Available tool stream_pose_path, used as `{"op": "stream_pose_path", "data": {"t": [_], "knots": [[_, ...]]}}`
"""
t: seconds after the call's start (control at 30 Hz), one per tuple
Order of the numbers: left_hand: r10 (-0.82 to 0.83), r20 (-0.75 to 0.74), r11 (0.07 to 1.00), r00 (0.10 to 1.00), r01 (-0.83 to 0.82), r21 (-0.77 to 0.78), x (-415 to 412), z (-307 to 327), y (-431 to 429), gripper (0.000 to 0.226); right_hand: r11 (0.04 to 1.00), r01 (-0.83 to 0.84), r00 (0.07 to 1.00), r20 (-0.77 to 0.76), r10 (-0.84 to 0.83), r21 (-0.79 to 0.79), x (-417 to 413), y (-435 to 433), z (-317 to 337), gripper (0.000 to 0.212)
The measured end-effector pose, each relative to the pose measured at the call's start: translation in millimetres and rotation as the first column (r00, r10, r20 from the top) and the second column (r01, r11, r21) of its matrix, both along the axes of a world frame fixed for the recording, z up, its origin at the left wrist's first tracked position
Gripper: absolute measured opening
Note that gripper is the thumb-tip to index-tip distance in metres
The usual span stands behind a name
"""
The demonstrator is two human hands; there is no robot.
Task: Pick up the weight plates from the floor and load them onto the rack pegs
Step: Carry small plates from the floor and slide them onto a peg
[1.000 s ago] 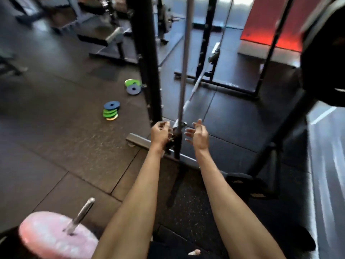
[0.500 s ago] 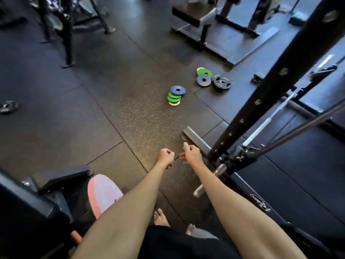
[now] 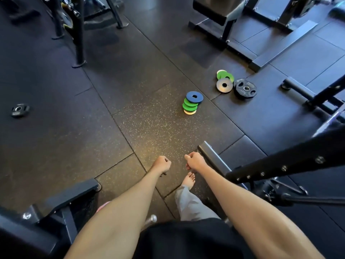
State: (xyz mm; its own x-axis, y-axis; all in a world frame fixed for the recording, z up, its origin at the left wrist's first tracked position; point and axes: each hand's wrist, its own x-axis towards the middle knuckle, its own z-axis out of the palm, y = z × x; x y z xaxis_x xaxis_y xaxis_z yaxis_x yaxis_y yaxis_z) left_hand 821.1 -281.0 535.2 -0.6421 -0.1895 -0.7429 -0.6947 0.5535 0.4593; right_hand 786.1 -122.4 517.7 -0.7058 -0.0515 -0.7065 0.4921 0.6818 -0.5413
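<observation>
Between plates right now: left hand and right hand are both curled into loose fists, holding nothing. Nearest stack of small plates sits mid-frame on the floor, open floor ahead. Next up, probably walk over and crouch, minding the rack upright lower right.

The dark speckled rubber floor looks matt and grainy. The round grey metal plate has a dull sheen. The black steel rack upright is smooth, semi-gloss, bolt-studded.
</observation>
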Motion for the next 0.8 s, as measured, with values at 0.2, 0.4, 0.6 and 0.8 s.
{"op": "stream_pose_path", "data": {"t": [0.2,0.4,0.6,0.8], "knots": [[0.023,0.001,0.999,1.0,-0.023,0.027,-131.8,6.7,-9.0,0.014,0.997,-0.072,0.997,0.015,0.072,0.026,-117.6,1.3,-1.9,0.027],[0.009,-0.005,0.995,1.0,-0.008,0.099,-252.1,6.7,-16.0,0.016,0.995,-0.078,0.996,0.047,0.075,0.067,-225.0,2.6,-15.7,0.029],[-0.087,0.054,0.994,0.995,0.083,0.074,-371.1,-26.7,-27.8,0.014,0.998,-0.012,0.994,0.105,0.005,0.065,-326.4,-9.4,-38.4,0.033],[-0.252,0.103,0.966,0.962,0.244,0.084,-501.6,-52.4,-29.8,0.014,0.98,0.175,0.971,0.146,-0.188,0.099,-425.6,-19.5,-56.5,0.034]]}}
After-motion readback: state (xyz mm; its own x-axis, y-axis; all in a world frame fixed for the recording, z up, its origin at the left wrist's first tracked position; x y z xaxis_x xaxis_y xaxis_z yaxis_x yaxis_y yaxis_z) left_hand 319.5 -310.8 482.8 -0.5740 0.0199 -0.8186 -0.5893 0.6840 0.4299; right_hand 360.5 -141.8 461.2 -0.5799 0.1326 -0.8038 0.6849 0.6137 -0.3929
